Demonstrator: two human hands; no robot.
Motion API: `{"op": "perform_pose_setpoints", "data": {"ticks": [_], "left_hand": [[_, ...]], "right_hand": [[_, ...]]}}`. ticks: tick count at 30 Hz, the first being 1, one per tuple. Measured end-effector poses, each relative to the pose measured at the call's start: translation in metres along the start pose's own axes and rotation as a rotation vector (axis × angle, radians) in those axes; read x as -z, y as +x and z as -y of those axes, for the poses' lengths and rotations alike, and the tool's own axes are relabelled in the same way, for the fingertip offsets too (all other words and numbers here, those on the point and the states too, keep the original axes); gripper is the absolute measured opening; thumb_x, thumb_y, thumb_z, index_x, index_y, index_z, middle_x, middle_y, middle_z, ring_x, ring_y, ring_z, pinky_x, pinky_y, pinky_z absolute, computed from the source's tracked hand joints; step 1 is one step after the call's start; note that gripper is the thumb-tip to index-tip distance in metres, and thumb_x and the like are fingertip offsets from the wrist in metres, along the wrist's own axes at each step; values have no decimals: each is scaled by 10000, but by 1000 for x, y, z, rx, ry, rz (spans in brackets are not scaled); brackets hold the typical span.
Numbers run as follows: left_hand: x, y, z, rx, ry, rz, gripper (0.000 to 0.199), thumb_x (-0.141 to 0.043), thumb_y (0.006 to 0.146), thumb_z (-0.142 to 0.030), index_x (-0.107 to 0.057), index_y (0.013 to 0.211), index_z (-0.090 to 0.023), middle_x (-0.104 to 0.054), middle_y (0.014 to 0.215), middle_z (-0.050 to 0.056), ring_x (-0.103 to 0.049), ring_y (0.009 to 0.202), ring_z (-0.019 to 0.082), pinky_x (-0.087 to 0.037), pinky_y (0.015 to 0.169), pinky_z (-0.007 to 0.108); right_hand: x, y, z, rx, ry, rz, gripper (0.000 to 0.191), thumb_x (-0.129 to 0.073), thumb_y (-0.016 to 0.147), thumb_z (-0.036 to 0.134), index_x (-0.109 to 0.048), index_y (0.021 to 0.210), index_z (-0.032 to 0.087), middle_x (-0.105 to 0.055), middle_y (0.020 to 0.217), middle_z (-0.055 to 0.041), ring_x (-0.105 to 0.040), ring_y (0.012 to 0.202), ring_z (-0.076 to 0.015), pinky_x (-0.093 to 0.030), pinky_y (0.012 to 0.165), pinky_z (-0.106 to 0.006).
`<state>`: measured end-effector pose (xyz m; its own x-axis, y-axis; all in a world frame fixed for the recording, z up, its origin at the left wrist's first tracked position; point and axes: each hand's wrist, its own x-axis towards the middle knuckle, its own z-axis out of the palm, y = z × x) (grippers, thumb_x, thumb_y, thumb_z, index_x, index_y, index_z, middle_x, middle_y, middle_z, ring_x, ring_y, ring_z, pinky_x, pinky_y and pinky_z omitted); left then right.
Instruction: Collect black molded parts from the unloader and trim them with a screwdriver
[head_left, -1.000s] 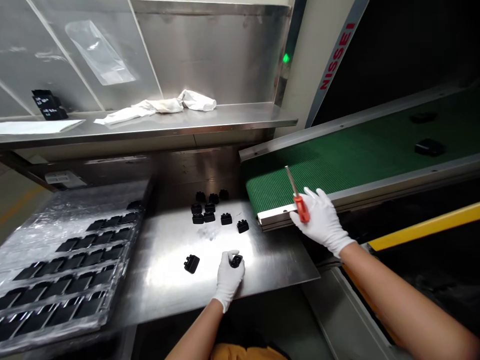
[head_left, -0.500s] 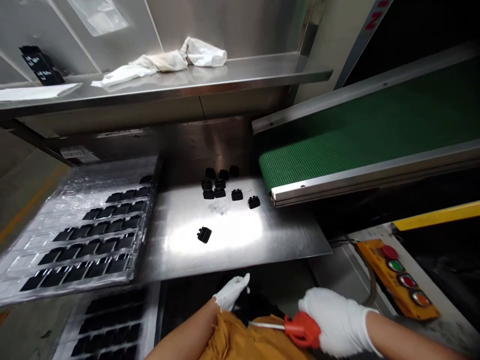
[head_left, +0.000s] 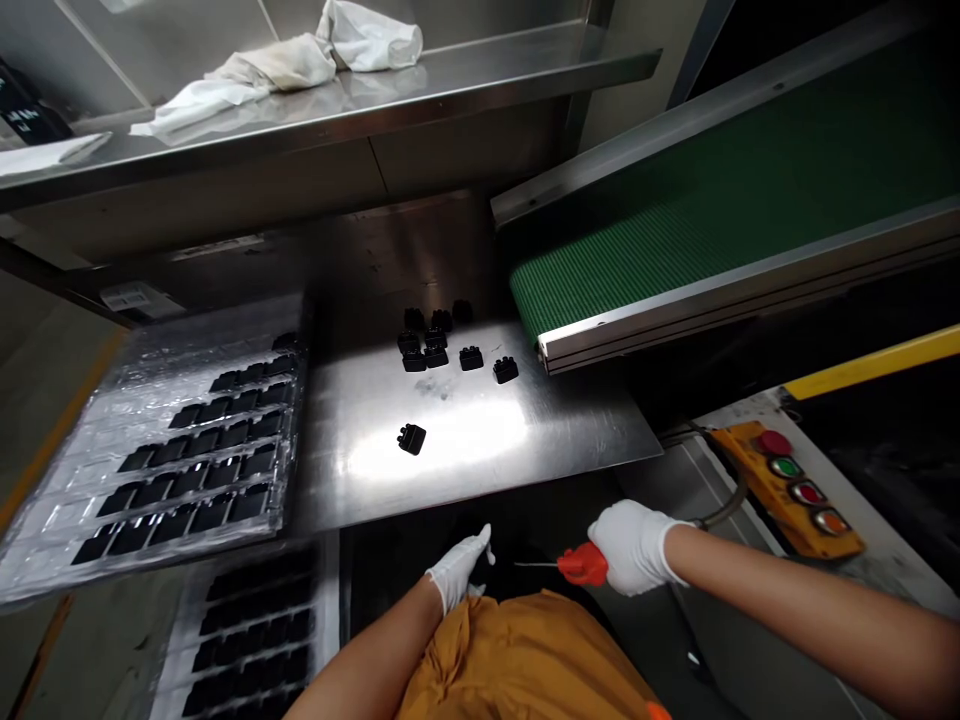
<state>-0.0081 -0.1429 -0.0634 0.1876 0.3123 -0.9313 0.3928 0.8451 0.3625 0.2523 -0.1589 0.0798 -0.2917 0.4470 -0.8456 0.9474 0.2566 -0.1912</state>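
My right hand (head_left: 636, 545), in a white glove, is closed around a red-handled tool (head_left: 583, 565). Its thin, pale shaft points left toward my other hand; the exact kind of tool is unclear. My left hand (head_left: 459, 572), also gloved in white, is held below the front edge of the metal table (head_left: 465, 475). Its fingers look stretched out, and I see nothing in them. Closest to it on the tabletop lies a single small black plastic part (head_left: 411, 438). Farther back sit several similar black parts (head_left: 435, 340), some grouped, two apart on the right.
On the left, a clear plastic tray (head_left: 67, 400) holds rows of black parts; another tray (head_left: 326, 590) sits lower. A green conveyor belt (head_left: 637, 260) slopes up at right, above an orange button box (head_left: 787, 490). White cloths (head_left: 292, 62) lie on the metal shelf (head_left: 480, 90).
The view has tilted down and shifted slightly. My right hand has moved up and away from my apron with the red-handled tool. My left hand stays in about the same place.
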Motion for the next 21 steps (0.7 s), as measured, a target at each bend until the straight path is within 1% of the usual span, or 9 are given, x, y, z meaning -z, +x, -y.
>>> {"op": "perform_pose_setpoints", "data": {"ticks": [1, 3, 5, 6, 9, 12, 17, 19, 21], "left_hand": [[1, 1, 2, -11, 26, -2, 430, -665, 700, -596, -487, 701, -204, -474, 628, -42, -409, 533, 99, -318, 487, 224], [3, 4, 6, -43, 96, -4, 353, -789, 606, -320, -475, 719, -206, -489, 634, -56, -432, 556, 99, -332, 509, 222], [4, 9, 10, -79, 186, -11, 396, -767, 521, -83, -452, 726, -206, -497, 627, -69, -431, 559, 92, -326, 522, 218], [4, 11, 13, -96, 236, -18, 414, -734, 502, -17, -442, 728, -206, -493, 616, -74, -425, 554, 90, -324, 527, 220], [4, 16, 18, -175, 378, -66, 408, -669, 524, 35, -439, 755, -211, -456, 604, -83, -414, 568, 96, -334, 569, 237], [7, 17, 19, -314, 488, -104, 383, -652, 559, 32, -486, 803, -212, -456, 656, -74, -426, 644, 104, -350, 658, 244], [13, 12, 19, -434, 572, 1, 572, -610, 514, 93, -589, 975, -244, -531, 691, -83, -457, 665, 107, -364, 724, 248], [13, 11, 20, -441, 562, 26, 546, -599, 503, 100, -617, 929, -242, -545, 701, -79, -458, 676, 108, -371, 735, 248], [12, 11, 20, -429, 524, 24, 443, -609, 507, 89, -622, 824, -221, -542, 704, -71, -453, 699, 111, -381, 750, 249]], "right_hand": [[0, 0, 1, 2, -3, 5, 328, -567, 601, 302, -714, 844, 137, -721, 828, -177, -690, 781, -398, -494, 612, -429], [1, 0, 2, 5, 0, 10, 327, -571, 593, 304, -715, 840, 145, -724, 826, -166, -692, 777, -389, -494, 607, -416], [3, -1, 3, -1, 3, 1, 338, -564, 602, 304, -714, 859, 143, -724, 841, -167, -692, 783, -382, -493, 610, -410], [4, -2, 4, -6, 4, -6, 345, -559, 608, 303, -713, 870, 141, -723, 849, -169, -692, 788, -381, -493, 614, -411], [8, -2, 5, -9, 8, -25, 355, -555, 615, 316, -712, 886, 147, -723, 863, -166, -691, 797, -379, -492, 622, -413], [12, 0, 3, -24, 16, -19, 356, -563, 610, 320, -717, 883, 150, -723, 856, -163, -692, 798, -367, -487, 616, -399], [12, 4, 0, -57, 31, 32, 353, -589, 570, 309, -729, 849, 145, -726, 833, -162, -695, 767, -349, -468, 575, -366], [11, 5, 0, -42, 47, 33, 359, -584, 575, 327, -730, 859, 164, -731, 845, -143, -697, 765, -338, -461, 563, -352], [10, 6, 1, -39, 52, 23, 362, -579, 577, 328, -730, 862, 163, -731, 846, -145, -697, 767, -340, -458, 562, -352]]}}
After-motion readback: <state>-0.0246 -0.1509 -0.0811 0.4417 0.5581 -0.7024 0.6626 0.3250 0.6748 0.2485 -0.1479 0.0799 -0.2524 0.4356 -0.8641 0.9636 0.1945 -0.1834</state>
